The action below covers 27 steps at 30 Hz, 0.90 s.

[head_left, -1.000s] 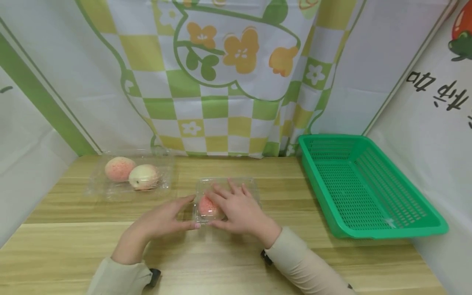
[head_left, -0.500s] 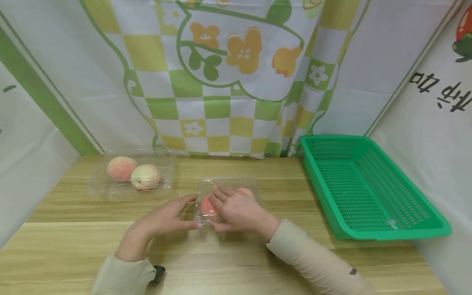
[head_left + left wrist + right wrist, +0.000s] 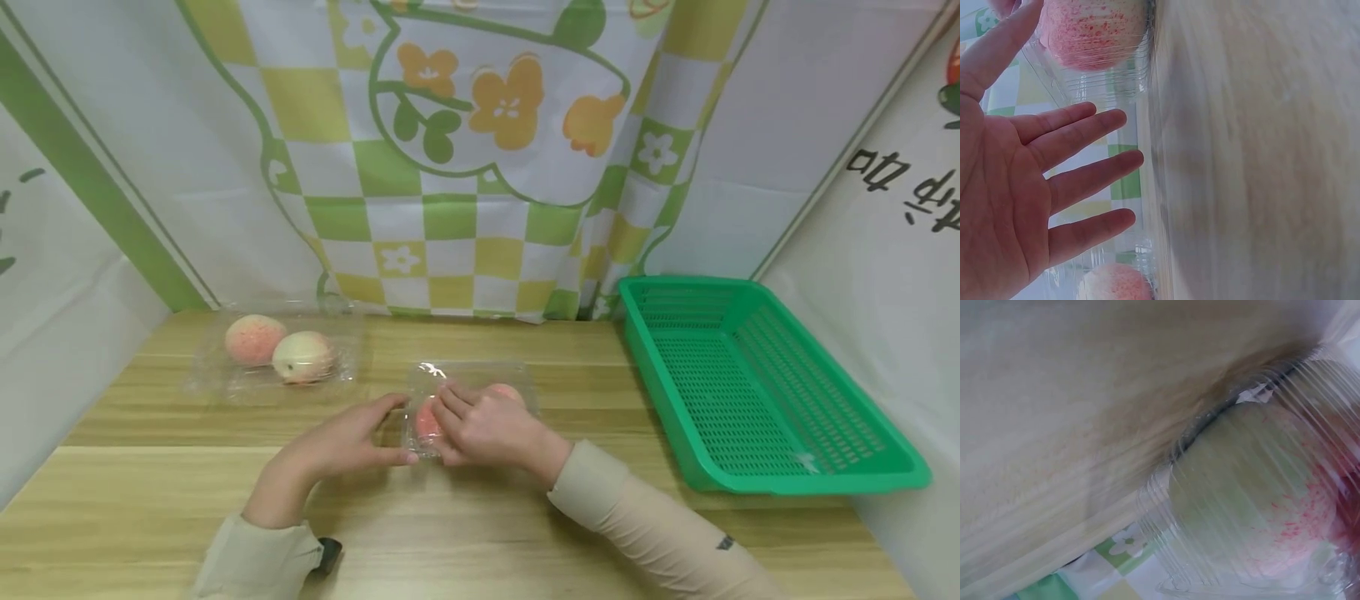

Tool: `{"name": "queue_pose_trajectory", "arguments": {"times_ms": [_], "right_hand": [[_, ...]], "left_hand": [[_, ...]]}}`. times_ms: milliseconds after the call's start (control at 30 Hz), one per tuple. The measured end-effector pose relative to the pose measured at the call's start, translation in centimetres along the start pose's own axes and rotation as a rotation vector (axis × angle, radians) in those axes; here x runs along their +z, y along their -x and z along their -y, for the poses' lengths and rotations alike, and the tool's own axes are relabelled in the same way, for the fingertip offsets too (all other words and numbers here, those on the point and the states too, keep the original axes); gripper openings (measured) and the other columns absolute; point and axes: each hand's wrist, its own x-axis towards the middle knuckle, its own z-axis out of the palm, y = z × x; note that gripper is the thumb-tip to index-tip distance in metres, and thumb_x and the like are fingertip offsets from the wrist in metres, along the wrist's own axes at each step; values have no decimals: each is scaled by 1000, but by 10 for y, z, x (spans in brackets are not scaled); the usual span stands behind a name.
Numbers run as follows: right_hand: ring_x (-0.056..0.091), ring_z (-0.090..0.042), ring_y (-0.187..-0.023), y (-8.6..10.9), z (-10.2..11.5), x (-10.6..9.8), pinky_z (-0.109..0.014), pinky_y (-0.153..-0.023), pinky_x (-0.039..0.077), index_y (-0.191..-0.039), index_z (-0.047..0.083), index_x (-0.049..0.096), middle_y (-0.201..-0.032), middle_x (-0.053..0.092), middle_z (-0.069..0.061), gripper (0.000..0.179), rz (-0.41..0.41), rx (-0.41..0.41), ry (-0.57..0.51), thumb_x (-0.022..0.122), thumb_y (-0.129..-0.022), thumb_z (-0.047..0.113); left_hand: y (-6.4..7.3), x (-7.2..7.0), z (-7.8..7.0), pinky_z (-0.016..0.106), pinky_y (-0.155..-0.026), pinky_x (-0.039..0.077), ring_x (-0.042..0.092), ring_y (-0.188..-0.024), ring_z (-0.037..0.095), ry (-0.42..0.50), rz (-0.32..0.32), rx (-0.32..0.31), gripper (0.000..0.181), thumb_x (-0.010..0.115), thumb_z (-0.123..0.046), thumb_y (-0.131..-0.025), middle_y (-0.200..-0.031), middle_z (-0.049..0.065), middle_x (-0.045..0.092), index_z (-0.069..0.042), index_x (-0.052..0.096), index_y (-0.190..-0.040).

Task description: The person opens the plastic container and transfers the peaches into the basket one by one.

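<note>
A clear plastic clamshell box (image 3: 474,372) stands mid-table in the head view. Inside it are a pink peach (image 3: 428,420) at the left and a second peach (image 3: 508,392), partly hidden, at the back right. My right hand (image 3: 491,427) reaches into the box, its fingers bunched and curled at the left peach; part of that peach is covered. My left hand (image 3: 345,442) stays at the box's left side, fingers and thumb straight and spread, thumb tip at the front left corner. The left wrist view shows its open palm (image 3: 1007,200); the right wrist view shows a peach (image 3: 1254,494) through the ribbed wall.
At the back left lies another clear box (image 3: 347,350) holding a pinkish peach (image 3: 255,340) and a paler one (image 3: 303,357). A green plastic basket (image 3: 678,417) stands at the right. A checkered curtain (image 3: 450,217) hangs behind the wooden table (image 3: 450,542).
My right hand's spread fingers have drawn together and curled at the left peach, uncovering the back right peach. The left hand stays at the box's side. The view has shifted slightly.
</note>
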Motion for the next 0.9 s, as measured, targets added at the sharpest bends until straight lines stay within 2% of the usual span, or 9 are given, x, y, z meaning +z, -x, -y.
{"name": "queue_pose_trajectory", "arguments": {"times_ms": [233, 400, 633, 733, 800, 900], "right_hand": [[74, -20, -99, 2, -1, 1, -25, -74, 59, -109, 8, 74, -107, 76, -8, 43, -35, -74, 102, 61, -93, 46], [74, -17, -94, 0, -2, 2, -24, -77, 59, -100, 10, 72, -101, 77, -4, 33, -70, -88, 107, 65, -90, 41], [74, -17, -96, 4, 1, 4, -26, -81, 58, -102, 9, 75, -102, 77, -5, 43, -105, 16, -11, 72, -80, 45], [73, -14, -100, 8, 2, 2, -21, -75, 57, -106, 14, 76, -107, 76, -2, 45, -98, 73, -37, 73, -80, 50], [72, -14, -104, 9, 0, 0, -21, -74, 56, -108, 15, 76, -111, 76, -2, 44, -79, 106, -125, 74, -81, 50], [67, -19, -116, 13, -6, -7, -25, -88, 56, -115, 13, 72, -118, 73, -2, 47, -19, 163, -325, 76, -84, 47]], "left_hand": [[-1, 0, -2, 58, -110, 38, 47, -134, 46, 24, 6, 3, 90, 73, -50, -86, -147, 29, 45, 4, 36, -147], [-1, -1, -3, 60, -113, 33, 39, -139, 48, 50, 32, -7, 92, 72, -49, -87, -152, 31, 38, 6, 31, -150], [-2, 1, -1, 60, -113, 32, 38, -141, 46, 63, 48, -30, 92, 72, -48, -87, -153, 29, 37, 3, 29, -151], [-2, 1, 0, 61, -112, 33, 37, -141, 46, 79, 54, -45, 92, 72, -48, -88, -153, 29, 36, 2, 28, -152], [-2, 1, 0, 61, -112, 32, 36, -142, 46, 94, 59, -59, 92, 71, -48, -89, -154, 28, 35, 1, 27, -152], [-1, 0, 1, 61, -112, 32, 36, -142, 47, 107, 55, -60, 91, 70, -50, -89, -154, 28, 35, 1, 27, -153]]}}
